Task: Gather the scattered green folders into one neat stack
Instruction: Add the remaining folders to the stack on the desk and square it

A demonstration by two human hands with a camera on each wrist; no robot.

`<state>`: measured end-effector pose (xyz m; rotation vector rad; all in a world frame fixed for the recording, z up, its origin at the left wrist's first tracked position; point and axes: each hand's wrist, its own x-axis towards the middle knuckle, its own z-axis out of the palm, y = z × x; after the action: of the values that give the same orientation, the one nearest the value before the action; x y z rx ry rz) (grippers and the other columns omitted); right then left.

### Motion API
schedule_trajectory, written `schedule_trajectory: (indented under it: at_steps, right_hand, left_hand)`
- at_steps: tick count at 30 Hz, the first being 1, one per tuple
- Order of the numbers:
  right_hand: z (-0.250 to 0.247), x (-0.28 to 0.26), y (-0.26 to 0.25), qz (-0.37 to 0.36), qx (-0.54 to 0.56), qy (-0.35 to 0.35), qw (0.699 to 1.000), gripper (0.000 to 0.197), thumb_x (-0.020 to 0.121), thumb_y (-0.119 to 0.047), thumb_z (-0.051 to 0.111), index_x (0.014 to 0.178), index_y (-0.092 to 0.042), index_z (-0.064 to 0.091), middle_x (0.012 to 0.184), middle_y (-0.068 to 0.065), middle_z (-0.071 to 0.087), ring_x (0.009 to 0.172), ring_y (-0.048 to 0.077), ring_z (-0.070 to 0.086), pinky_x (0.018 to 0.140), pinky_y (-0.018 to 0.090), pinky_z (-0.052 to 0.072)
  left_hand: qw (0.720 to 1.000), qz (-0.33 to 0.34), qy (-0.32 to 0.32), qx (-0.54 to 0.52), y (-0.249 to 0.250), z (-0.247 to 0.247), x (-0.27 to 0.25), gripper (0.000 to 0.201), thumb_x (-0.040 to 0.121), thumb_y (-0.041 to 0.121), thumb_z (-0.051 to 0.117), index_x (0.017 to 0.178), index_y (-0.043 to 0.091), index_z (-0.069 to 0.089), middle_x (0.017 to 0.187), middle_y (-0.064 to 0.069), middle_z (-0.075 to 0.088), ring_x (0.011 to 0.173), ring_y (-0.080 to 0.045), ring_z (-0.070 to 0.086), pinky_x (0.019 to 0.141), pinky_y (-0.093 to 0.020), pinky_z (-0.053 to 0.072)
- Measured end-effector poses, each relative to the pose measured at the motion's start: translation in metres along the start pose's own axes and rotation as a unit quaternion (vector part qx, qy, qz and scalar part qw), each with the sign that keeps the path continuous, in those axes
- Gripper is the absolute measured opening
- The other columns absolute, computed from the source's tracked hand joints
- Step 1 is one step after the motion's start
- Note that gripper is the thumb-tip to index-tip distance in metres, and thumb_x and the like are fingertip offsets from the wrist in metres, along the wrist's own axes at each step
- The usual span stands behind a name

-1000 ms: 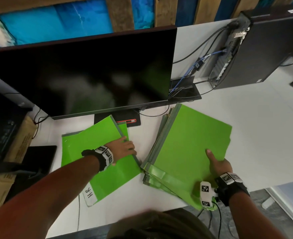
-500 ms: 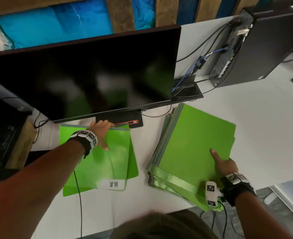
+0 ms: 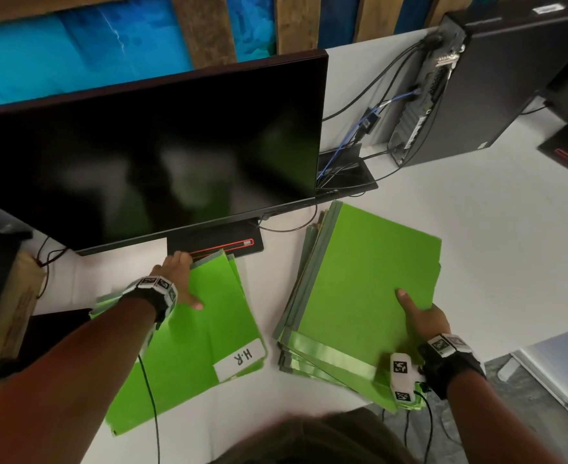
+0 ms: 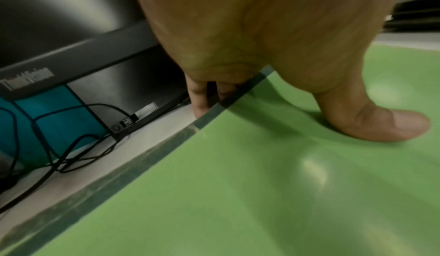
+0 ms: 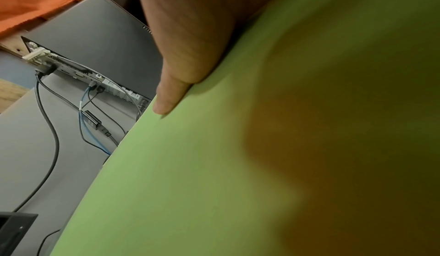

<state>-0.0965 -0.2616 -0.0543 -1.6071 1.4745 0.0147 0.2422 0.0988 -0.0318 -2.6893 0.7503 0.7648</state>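
Two groups of green folders lie on the white table (image 3: 476, 246). The left group (image 3: 192, 346) carries a white "H.R" label (image 3: 242, 356) at its near right corner. My left hand (image 3: 180, 279) grips its far edge by the monitor base, fingers (image 4: 200, 98) curled over the edge and thumb (image 4: 381, 126) pressed on the cover (image 4: 262, 184). The right stack (image 3: 366, 279) is fanned and slightly askew. My right hand (image 3: 419, 316) holds its right edge, thumb (image 5: 171, 94) on the top folder (image 5: 214, 166); its fingers are hidden beneath.
A black monitor (image 3: 142, 155) with its base (image 3: 215, 244) stands just behind the left folders. A computer tower (image 3: 476, 78) with cables (image 3: 352, 162) is at the back right. A cardboard box (image 3: 8, 296) sits at the far left. The right stack overhangs the table's front edge.
My left hand went from the left folders' right side to their far edge. Those folders turned, bringing the H.R label to the near right. The right hand stayed on the stack.
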Motion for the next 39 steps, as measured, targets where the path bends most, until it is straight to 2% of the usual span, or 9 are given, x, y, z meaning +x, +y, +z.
schedule_trajectory:
  at_steps: [4, 8, 11, 19, 25, 30, 33, 37, 39]
  right_hand:
    - [0.0, 0.002, 0.001, 0.003, -0.002, -0.004, 1.0, 0.061, 0.081, -0.06, 0.06, 0.11, -0.007, 0.067, 0.092, 0.012, 0.062, 0.08, 0.027, 0.057, 0.073, 0.03, 0.042]
    - [0.0, 0.002, 0.002, -0.002, -0.001, -0.014, 1.0, 0.062, 0.081, -0.06, 0.059, 0.113, -0.007, 0.066, 0.107, 0.019, 0.067, 0.08, 0.027, 0.057, 0.074, 0.031, 0.042]
    - [0.0, 0.003, 0.002, -0.008, 0.004, -0.02, 1.0, 0.062, 0.081, -0.061, 0.059, 0.115, -0.009, 0.066, 0.112, 0.018, 0.068, 0.082, 0.028, 0.058, 0.075, 0.032, 0.043]
    - [-0.001, 0.003, 0.005, -0.015, 0.006, -0.023, 1.0, 0.065, 0.078, -0.065, 0.059, 0.115, -0.012, 0.066, 0.112, 0.014, 0.069, 0.095, 0.032, 0.065, 0.081, 0.037, 0.05]
    - [-0.005, 0.0, 0.006, -0.022, 0.005, -0.031, 0.999, 0.068, 0.083, -0.066, 0.051, 0.122, -0.011, 0.063, 0.121, 0.017, 0.065, 0.099, 0.032, 0.062, 0.086, 0.035, 0.047]
    - [-0.02, -0.005, 0.003, -0.009, 0.016, -0.073, 0.997, 0.08, 0.095, -0.061, 0.014, 0.132, 0.0, 0.051, 0.136, 0.026, 0.05, 0.124, 0.037, 0.05, 0.104, 0.039, 0.037]
    - [-0.024, -0.007, 0.003, 0.002, 0.068, -0.086, 0.994, 0.127, 0.061, -0.092, -0.003, 0.136, -0.003, 0.048, 0.137, 0.025, 0.049, 0.126, 0.036, 0.049, 0.109, 0.043, 0.036]
    - [-0.021, 0.004, 0.009, -0.004, 0.091, -0.113, 0.989, 0.099, 0.082, -0.078, 0.009, 0.137, -0.005, 0.048, 0.14, 0.022, 0.048, 0.127, 0.033, 0.048, 0.11, 0.042, 0.035]
    - [-0.018, 0.01, 0.012, -0.022, 0.08, -0.126, 0.989, 0.111, 0.067, -0.091, 0.019, 0.132, -0.008, 0.052, 0.132, 0.018, 0.056, 0.119, 0.031, 0.055, 0.103, 0.038, 0.04]
  left_hand:
    - [0.997, 0.02, -0.039, -0.059, -0.002, -0.013, -0.01, 0.099, 0.053, 0.055, 0.085, 0.127, 0.02, 0.029, 0.111, -0.006, 0.063, 0.09, -0.026, 0.062, 0.078, -0.035, 0.047]
    - [0.986, 0.076, -0.02, -0.147, -0.017, -0.029, -0.029, 0.078, 0.079, 0.043, 0.072, 0.141, 0.014, 0.036, 0.137, -0.008, 0.053, 0.117, -0.024, 0.055, 0.1, -0.033, 0.042]
    - [0.963, 0.157, 0.019, -0.22, -0.026, -0.049, -0.053, 0.053, 0.078, 0.037, 0.075, 0.125, 0.03, 0.053, 0.122, -0.004, 0.064, 0.107, -0.019, 0.06, 0.097, -0.035, 0.045]
    - [0.824, 0.231, 0.131, -0.5, 0.005, -0.148, -0.097, 0.043, 0.08, 0.0, 0.07, 0.11, 0.029, 0.06, 0.105, 0.01, 0.072, 0.099, -0.012, 0.065, 0.092, -0.038, 0.052]
    - [0.758, 0.236, 0.214, -0.569, 0.117, -0.168, -0.076, 0.043, 0.078, 0.013, 0.072, 0.117, 0.021, 0.057, 0.121, -0.009, 0.064, 0.111, -0.025, 0.061, 0.097, -0.041, 0.048]
    - [0.825, 0.126, 0.18, -0.521, 0.22, -0.115, -0.024, 0.042, 0.08, 0.017, 0.075, 0.116, 0.005, 0.057, 0.114, -0.013, 0.067, 0.103, -0.024, 0.064, 0.09, -0.037, 0.05]
    - [0.87, 0.047, 0.144, -0.469, 0.248, -0.087, -0.007, 0.047, 0.081, 0.03, 0.073, 0.118, 0.007, 0.056, 0.115, -0.012, 0.066, 0.106, -0.028, 0.062, 0.083, -0.029, 0.044]
    - [0.92, -0.006, 0.07, -0.386, 0.253, -0.06, 0.008, 0.064, 0.082, 0.04, 0.068, 0.133, 0.011, 0.045, 0.131, -0.016, 0.054, 0.12, -0.034, 0.053, 0.094, -0.034, 0.043]
    - [0.941, -0.029, 0.014, -0.335, 0.253, -0.047, 0.009, 0.082, 0.079, 0.053, 0.066, 0.145, 0.019, 0.031, 0.142, -0.017, 0.039, 0.129, -0.038, 0.043, 0.105, -0.042, 0.04]
